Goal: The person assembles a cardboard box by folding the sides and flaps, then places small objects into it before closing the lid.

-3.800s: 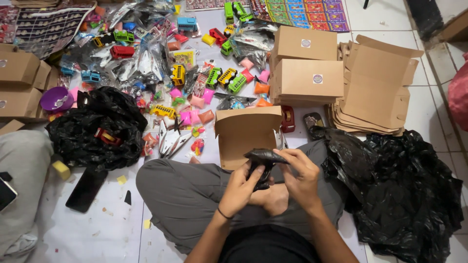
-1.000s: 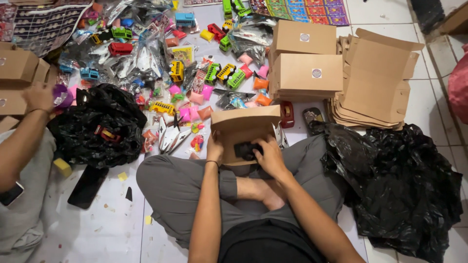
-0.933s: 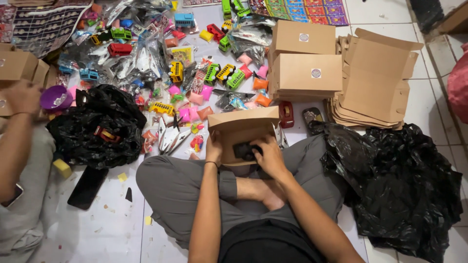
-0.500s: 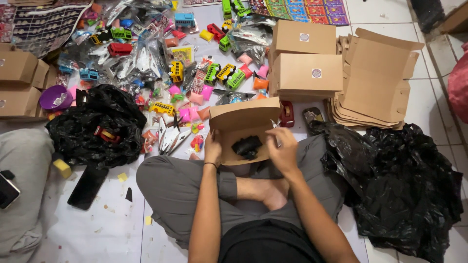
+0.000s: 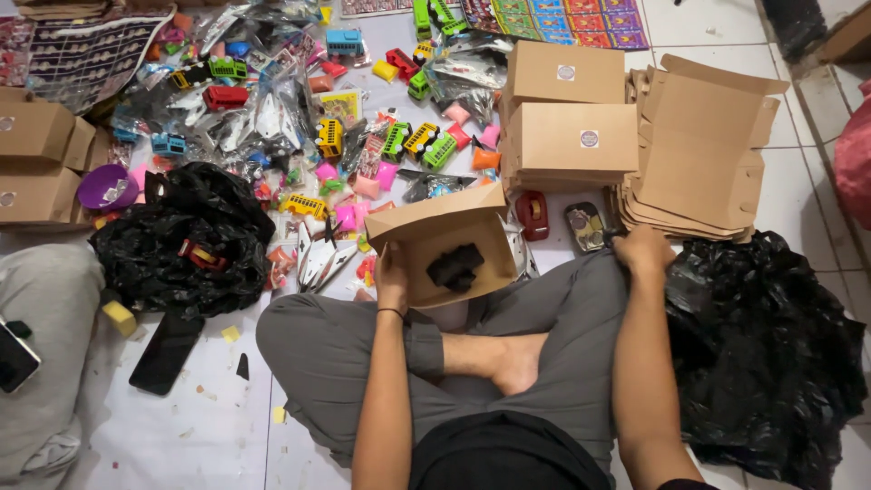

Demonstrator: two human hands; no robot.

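gripping the left wall of an open brown cardboard box (image 5: 451,238), the left hand (image 5: 392,277) curls its fingers over the edge and props the box on the lap, tilted toward the head camera; a small black plastic-wrapped bundle (image 5: 455,268) lies inside on the box floor, near its centre; the right hand (image 5: 642,249) is out at about three o'clock from the box, resting on the right knee with its fingers bent toward a low stack of flat, unfolded box blanks (image 5: 703,154); whether those fingers are closed on anything, i cannot tell.

judging from this, the packing goes best if the left hand keeps the box steady and tilted so the bundle does not slide out, while the right hand works alone and pulls only one item at a time from the stack, without dragging its neighbours.

counted: one open box in hand; one bundle inside it; two closed brown boxes with round stickers (image 5: 570,109) stacked at one o'clock; at least three more brown boxes (image 5: 36,150) at nine to ten o'clock, partly cut off; two heaps of black plastic bags, one (image 5: 186,240) at nine o'clock, one (image 5: 762,345) at four o'clock; one dark phone (image 5: 166,352) on the floor at eight o'clock; one purple bowl (image 5: 106,187); the small toy buses and vehicles (image 5: 422,141) scattered at twelve o'clock are too many and too overlapped to count exactly, well over ten; a second person's grey-clad leg (image 5: 45,345) lies at far left.
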